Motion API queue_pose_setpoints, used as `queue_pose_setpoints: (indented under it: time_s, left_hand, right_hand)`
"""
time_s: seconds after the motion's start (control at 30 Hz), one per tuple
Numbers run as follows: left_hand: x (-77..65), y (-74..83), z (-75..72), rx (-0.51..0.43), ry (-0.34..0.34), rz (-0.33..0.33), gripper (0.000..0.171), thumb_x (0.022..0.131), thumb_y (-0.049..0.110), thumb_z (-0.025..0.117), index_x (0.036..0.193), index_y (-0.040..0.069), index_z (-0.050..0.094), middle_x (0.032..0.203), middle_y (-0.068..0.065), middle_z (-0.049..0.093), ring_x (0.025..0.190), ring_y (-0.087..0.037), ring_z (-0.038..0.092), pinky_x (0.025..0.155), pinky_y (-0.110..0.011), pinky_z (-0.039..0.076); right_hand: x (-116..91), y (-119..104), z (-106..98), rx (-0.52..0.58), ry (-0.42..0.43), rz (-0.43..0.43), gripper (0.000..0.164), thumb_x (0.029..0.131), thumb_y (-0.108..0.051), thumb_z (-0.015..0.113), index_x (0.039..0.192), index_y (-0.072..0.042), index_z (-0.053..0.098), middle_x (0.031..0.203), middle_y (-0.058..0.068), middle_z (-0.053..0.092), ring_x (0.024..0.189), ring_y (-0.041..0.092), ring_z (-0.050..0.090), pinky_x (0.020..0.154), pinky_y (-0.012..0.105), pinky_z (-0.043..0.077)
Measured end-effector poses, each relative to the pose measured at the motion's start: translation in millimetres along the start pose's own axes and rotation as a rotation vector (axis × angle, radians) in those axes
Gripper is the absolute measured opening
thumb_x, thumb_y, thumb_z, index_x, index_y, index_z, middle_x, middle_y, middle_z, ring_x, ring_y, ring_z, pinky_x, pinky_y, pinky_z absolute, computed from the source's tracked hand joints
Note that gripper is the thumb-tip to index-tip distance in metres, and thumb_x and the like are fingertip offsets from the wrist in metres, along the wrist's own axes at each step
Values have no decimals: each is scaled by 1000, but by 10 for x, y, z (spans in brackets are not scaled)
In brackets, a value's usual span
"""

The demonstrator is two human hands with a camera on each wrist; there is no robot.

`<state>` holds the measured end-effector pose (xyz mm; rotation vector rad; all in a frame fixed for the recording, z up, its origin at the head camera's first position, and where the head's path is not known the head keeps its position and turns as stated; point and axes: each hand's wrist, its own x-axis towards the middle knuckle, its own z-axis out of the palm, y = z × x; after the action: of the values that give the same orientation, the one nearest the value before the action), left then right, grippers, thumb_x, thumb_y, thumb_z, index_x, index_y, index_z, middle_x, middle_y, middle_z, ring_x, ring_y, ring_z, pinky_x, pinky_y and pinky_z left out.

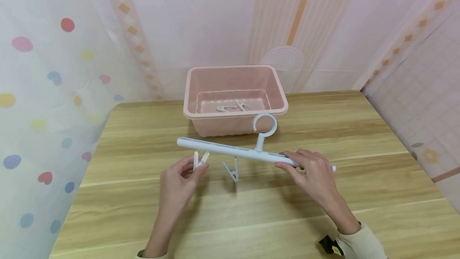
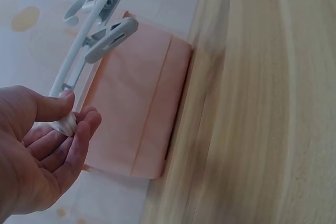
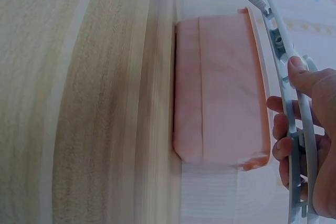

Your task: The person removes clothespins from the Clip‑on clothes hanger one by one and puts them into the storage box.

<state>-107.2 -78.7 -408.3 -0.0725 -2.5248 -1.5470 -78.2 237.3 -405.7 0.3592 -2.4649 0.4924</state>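
Gripping one end, the right hand (image 1: pixel 313 174) apparently steadied the hanger (image 1: pixel 230 150) while the left hand (image 1: pixel 180 182) pinched a clip (image 1: pixel 195 160).

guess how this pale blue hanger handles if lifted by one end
The pale blue hanger probably feels stiff: it runs straight beyond the right-hand grip near one end. It's likely light, being slim and apparently open-channelled plastic. It may dip towards its longer free side, where an attached clip hangs.

Hanger (image 1: pixel 244 152) (one stretch) out of sight behind the right fingers (image 1: pixel 295 157).
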Motion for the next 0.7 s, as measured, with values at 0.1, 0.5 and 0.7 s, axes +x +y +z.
queue_pose_setpoints:
  time_s: [0.1, 0.5, 0.7]
  left_hand:
    - [-20, 8, 11, 50, 46, 40, 19, 82, 15, 83, 97, 5, 77, 85, -13, 78, 74, -20, 75, 63, -14, 54]
    - [11, 45, 131, -516, -158, -270, 20, 92, 11, 72, 98, -7, 69, 75, -6, 77, 69, -13, 75, 70, -30, 63]
    - [47, -15, 95, -782, -267, -377, 14, 95, 9, 67, 102, -4, 67, 75, -1, 75, 73, -13, 75, 72, -25, 61]
  right_hand:
    - [-5, -8, 20, -10, 14, -15, 30, 77, -38, 84, 102, -21, 81, 65, -10, 63, 55, 1, 38, 51, 21, 34]
    - [-46, -15, 80, -53, 48, -34, 32, 78, -38, 83, 101, -17, 80, 68, -5, 67, 55, 4, 45, 52, 22, 38]
    - [-40, -3, 74, -29, 38, -14, 31, 78, -39, 82, 102, -18, 80, 68, -7, 66, 54, 6, 44, 52, 21, 35]
